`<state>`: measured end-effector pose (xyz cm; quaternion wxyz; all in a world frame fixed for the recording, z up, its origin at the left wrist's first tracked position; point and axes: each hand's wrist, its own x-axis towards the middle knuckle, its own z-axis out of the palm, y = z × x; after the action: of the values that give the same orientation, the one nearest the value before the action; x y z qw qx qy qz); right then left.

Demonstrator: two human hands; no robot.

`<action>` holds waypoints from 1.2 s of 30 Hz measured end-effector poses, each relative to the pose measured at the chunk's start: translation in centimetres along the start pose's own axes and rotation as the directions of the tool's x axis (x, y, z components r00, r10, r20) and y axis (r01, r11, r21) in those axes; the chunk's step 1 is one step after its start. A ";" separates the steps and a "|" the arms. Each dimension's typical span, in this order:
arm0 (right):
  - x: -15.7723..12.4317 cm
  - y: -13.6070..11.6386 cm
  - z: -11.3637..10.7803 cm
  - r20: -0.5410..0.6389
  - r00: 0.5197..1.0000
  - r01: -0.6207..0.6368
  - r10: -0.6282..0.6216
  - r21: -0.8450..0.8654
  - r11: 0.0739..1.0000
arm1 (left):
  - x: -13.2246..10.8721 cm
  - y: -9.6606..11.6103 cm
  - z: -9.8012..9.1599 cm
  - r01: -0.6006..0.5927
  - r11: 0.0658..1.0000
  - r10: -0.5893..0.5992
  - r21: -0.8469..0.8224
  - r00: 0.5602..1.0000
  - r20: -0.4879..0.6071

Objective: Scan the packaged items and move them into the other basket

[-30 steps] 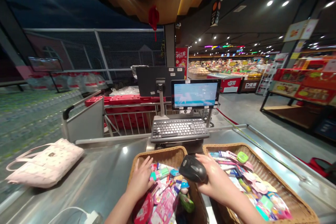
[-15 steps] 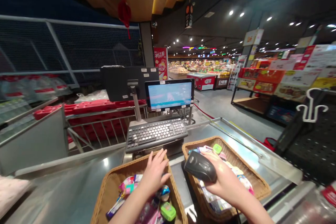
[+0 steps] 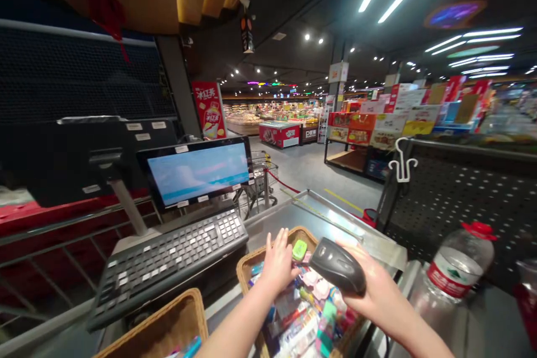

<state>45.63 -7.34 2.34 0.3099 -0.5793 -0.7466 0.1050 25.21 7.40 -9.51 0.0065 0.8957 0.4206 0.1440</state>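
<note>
My right hand (image 3: 375,285) is wrapped round a black barcode scanner (image 3: 337,264), held over the right side of a wicker basket (image 3: 248,267). Over the same basket's left part is my left hand (image 3: 277,263), its fingers stretched and apart with nothing in them. Small colourful packets (image 3: 298,341) fill this basket, and a bright green item (image 3: 299,249) lies near its far end. Whether my left fingers touch any packet I cannot tell. A second wicker basket (image 3: 199,313) shows in part at the lower left, with a few items inside.
A black keyboard (image 3: 176,263) and a lit monitor (image 3: 199,173) stand at the left. The metal counter (image 3: 306,210) runs beyond the basket. At the right are a large water bottle (image 3: 459,263) and a black perforated panel (image 3: 470,190) with a white hook (image 3: 403,162).
The view has swung to the right. My left hand has moved from above the left basket to above the right one. The scanner stays in my right hand.
</note>
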 end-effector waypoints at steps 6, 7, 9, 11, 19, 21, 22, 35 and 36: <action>-0.1 4.0 -0.8 -0.029 0.996 -0.081 0.081 0.006 0.997 | 4.4 0.6 3.8 -0.103 0.995 0.101 0.017 0.990 0.096; 0.0 4.5 -0.8 -0.028 0.995 -0.094 0.095 0.015 0.995 | 4.8 0.6 4.2 -0.111 0.994 0.109 0.019 0.989 0.105; 0.1 5.3 -0.9 -0.029 0.993 -0.118 0.119 0.033 0.992 | 5.3 0.4 4.9 -0.113 0.993 0.109 0.023 0.988 0.109; 0.3 5.9 -1.0 -0.026 0.991 -0.131 0.132 0.040 0.991 | 5.7 0.2 5.5 -0.093 0.995 0.090 0.026 0.991 0.100; 1.5 6.8 -1.1 -0.015 0.993 -0.116 0.117 0.047 0.992 | 6.4 -0.8 6.3 -0.041 0.999 0.042 -0.020 0.998 0.053; 1.7 7.0 -1.1 -0.015 0.994 -0.109 0.110 0.049 0.993 | 6.2 -1.1 6.1 -0.031 0.999 0.032 -0.029 0.999 0.036; 1.7 7.1 -1.1 -0.012 0.994 -0.108 0.108 0.049 0.993 | 6.1 -1.4 5.9 -0.025 0.999 0.026 -0.029 0.999 0.026; 2.4 6.7 -0.8 -0.022 0.994 -0.102 0.104 0.089 0.991 | 4.1 -3.0 2.8 -0.035 0.999 0.036 0.010 0.992 -0.124; 2.4 6.6 -0.8 -0.027 0.995 -0.096 0.098 0.090 0.991 | 3.9 -3.0 2.3 -0.037 0.999 0.039 0.019 0.987 -0.155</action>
<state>51.02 -3.21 0.40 0.3415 -0.6021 -0.7072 0.1440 25.89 12.57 -11.09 -0.0361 0.8897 0.4038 0.2100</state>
